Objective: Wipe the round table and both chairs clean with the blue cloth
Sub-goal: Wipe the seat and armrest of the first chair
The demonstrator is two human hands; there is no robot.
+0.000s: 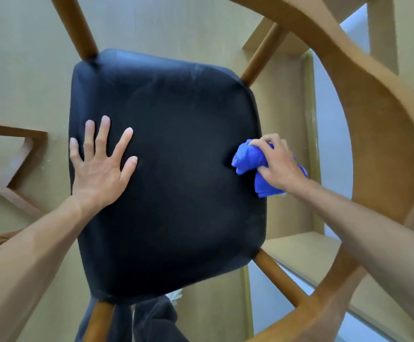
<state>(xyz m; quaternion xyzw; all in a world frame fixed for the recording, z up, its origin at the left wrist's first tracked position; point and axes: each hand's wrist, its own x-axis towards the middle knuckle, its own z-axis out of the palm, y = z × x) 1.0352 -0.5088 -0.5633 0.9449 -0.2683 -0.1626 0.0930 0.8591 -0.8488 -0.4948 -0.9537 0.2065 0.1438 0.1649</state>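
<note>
Gripping the bunched blue cloth (249, 161), the right hand (278, 164) is curling its fingers round it at the three o'clock edge of the black chair seat (166, 169). Soft and light, it is likely best held bunched. The left hand (100, 164) is pressing flat, fingers spread, at nine o'clock. A curved wooden backrest (378, 114) is crowding the right arm's sweep.

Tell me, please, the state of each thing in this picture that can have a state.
left hand: open, fingers spread, pressed flat on the seat
right hand: gripping the blue cloth
blue cloth: bunched up, touching the seat's right edge
chair seat: upright on its legs, nothing else lying on it
</note>
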